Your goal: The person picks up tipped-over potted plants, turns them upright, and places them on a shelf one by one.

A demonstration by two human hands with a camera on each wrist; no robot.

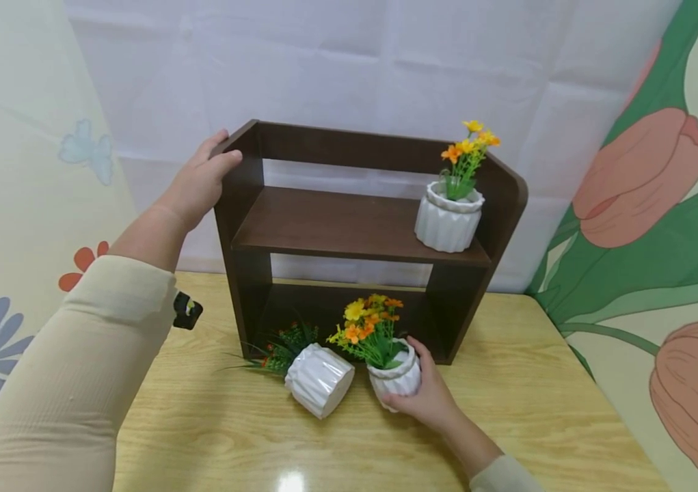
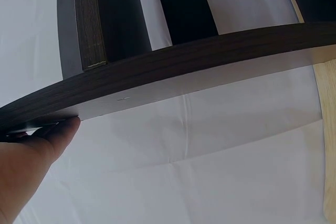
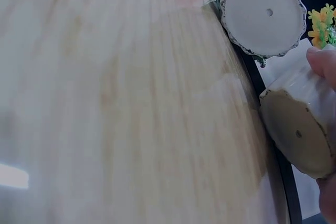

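Observation:
A dark brown two-tier shelf (image 1: 336, 219) stands on the table. My left hand (image 1: 201, 181) grips the upper edge of its left side panel; part of that hand (image 2: 37, 156) shows low in the left wrist view. With my right hand (image 1: 425, 389) I hold a white fluted pot (image 1: 394, 376) of yellow and orange flowers (image 1: 368, 324), tilted in front of the lower tier. Its base (image 3: 296, 135) faces the right wrist camera. Left of it, a second white pot (image 1: 319, 379) lies tipped, its green plant with small red blooms (image 1: 287, 348) pointing left.
A third white pot (image 1: 449, 219) with yellow and orange flowers stands upright at the right end of the upper tier. The wood-grain table (image 1: 232, 437) extends around the shelf. White cloth (image 1: 355, 68) hangs behind, and a wall with painted tulips (image 1: 650, 178) rises on the right.

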